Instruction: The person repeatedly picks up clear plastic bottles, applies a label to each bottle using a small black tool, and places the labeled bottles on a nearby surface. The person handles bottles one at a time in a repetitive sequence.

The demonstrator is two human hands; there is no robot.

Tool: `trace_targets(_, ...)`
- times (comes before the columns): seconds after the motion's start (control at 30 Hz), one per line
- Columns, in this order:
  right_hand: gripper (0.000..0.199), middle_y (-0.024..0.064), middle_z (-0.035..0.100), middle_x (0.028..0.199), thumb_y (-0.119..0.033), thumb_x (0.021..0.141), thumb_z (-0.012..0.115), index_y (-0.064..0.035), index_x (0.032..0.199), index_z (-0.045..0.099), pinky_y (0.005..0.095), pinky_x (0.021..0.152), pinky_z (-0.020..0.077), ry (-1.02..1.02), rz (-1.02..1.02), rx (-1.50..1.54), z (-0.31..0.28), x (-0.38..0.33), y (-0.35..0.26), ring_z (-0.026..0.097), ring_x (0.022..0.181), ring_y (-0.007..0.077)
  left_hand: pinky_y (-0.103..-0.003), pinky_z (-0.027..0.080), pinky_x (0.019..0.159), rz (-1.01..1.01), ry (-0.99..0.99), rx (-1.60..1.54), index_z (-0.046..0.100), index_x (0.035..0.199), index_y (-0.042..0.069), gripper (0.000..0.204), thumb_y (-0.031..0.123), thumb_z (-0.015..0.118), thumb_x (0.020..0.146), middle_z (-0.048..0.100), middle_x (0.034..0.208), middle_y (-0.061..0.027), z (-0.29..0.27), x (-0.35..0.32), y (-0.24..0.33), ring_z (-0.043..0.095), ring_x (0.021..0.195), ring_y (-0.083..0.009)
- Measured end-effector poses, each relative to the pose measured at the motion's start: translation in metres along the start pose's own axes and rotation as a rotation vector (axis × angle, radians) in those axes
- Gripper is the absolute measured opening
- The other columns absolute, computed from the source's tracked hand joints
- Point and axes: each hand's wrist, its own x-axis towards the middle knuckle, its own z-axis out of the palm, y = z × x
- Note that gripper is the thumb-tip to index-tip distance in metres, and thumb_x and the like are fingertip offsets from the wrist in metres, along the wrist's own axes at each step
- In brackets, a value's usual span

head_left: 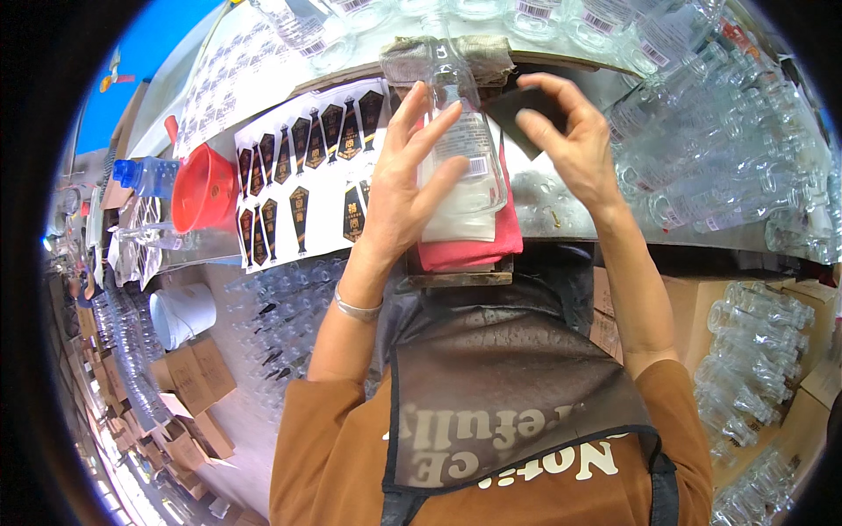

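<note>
A clear glass bottle [478, 175] with a printed label lies on its back on a pad of white cloth [456, 230] over red cloth [491, 250]. Its neck points away from me and rests on a folded grey cloth [495, 57]. My left hand [402, 184] is over the bottle's left side, fingers spread and tips at the glass. To the right of the bottle, my right hand [574, 140] is raised with thumb and fingers apart. Behind its thumb is a dark flat piece [517, 118]; I see no grip on it.
At left lies a sheet of black and gold stickers [303, 145], some spots bare. Beyond it stand a red bowl [203, 188] and a blue-capped bottle [153, 175]. Many glass bottles [719, 149] lie at right. Cartons of bottles [754, 351] and a white bucket [182, 314] sit lower down.
</note>
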Motion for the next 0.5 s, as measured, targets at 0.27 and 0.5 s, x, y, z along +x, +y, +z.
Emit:
trace_targets(0.27, 0.038, 0.0167, 0.070, 0.118, -0.012, 0.089, 0.070, -0.0036, 0.126, 0.066, 0.0330, 0.097, 0.0493, -0.012, -0.226, -0.211, 0.001, 0.025, -0.032, 0.067, 0.110, 0.0237, -0.044, 0.032, 0.118, -0.010, 0.038, -0.028, 0.054, 0.144, 0.013, 0.058, 0.020, 0.072, 0.090, 0.036, 0.158, -0.0169, 0.000, -0.003, -0.001, 0.038, 0.144, -0.0325)
trace_targets(0.5, 0.021, 0.0129, 0.071, 0.098, -0.005, 0.086, 0.071, -0.0035, 0.107, 0.069, 0.0350, 0.079, 0.0542, -0.016, -0.645, -0.594, 0.010, 0.041, -0.061, 0.068, 0.087, 0.0275, -0.044, 0.026, 0.120, -0.062, -0.052, 0.009, 0.018, 0.155, -0.005, 0.114, 0.025, 0.088, 0.071, 0.029, 0.157, -0.0284, -0.007, -0.036, -0.004, 0.030, 0.146, -0.0412)
